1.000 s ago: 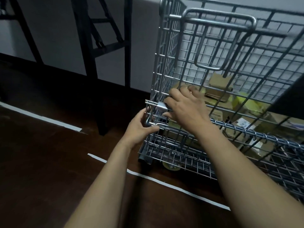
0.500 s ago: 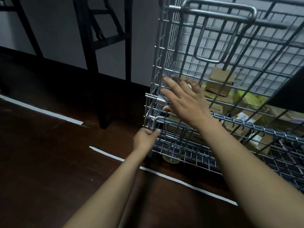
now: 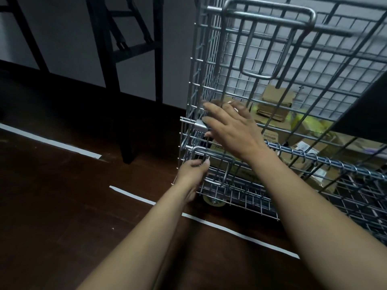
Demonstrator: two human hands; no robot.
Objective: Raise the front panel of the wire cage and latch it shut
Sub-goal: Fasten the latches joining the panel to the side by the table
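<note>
A silver wire cage [image 3: 209, 49] on casters stands at the right, with its front panel [image 3: 303, 65] raised upright. My right hand [image 3: 232, 128] rests flat against the panel's lower left part, fingers spread, next to a small metal latch plate [image 3: 200, 125]. My left hand [image 3: 193, 171] is lower, fingers curled around the wire of a lower loop latch handle [image 3: 217, 162] at the cage's left front corner. A larger loop handle [image 3: 270, 36] sits high on the panel.
Cardboard boxes [image 3: 276, 101] and yellow packets [image 3: 307, 124] lie inside the cage. Black frame legs [image 3: 125, 80] stand against the wall to the left. White tape lines [image 3: 240, 233] cross the dark wood floor. A caster [image 3: 214, 203] shows under the cage corner.
My left hand has dropped from the latch plate to the lower loop handle and closed on its wire. My right hand has opened and flattened against the panel.
</note>
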